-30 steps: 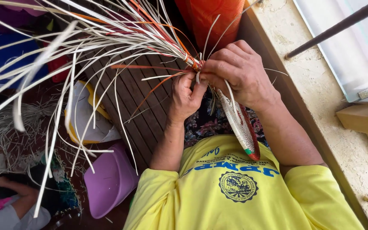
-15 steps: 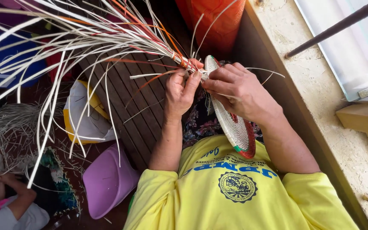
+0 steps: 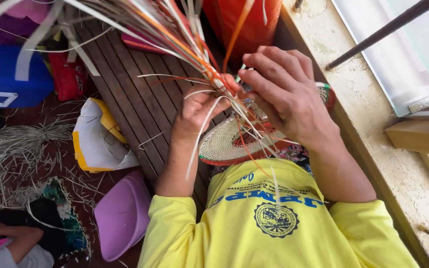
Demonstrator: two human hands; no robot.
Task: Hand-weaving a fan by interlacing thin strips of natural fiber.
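Weaving at the round woven disc of pale fibre with a red and green rim [image 3: 224, 146], held tilted above the lap, just right of the dark slatted wooden bench [image 3: 140, 106]. Left hand [image 3: 197, 106]: fingers pressed together, pinching the pale and orange fibre strips [image 3: 175, 37] at the disc edge. Right hand [image 3: 286, 97]: fingers curled over the same strips, exact pinch hidden. Keep tension even; seat each strip tight against the rim; fan loose ends away from the disc.
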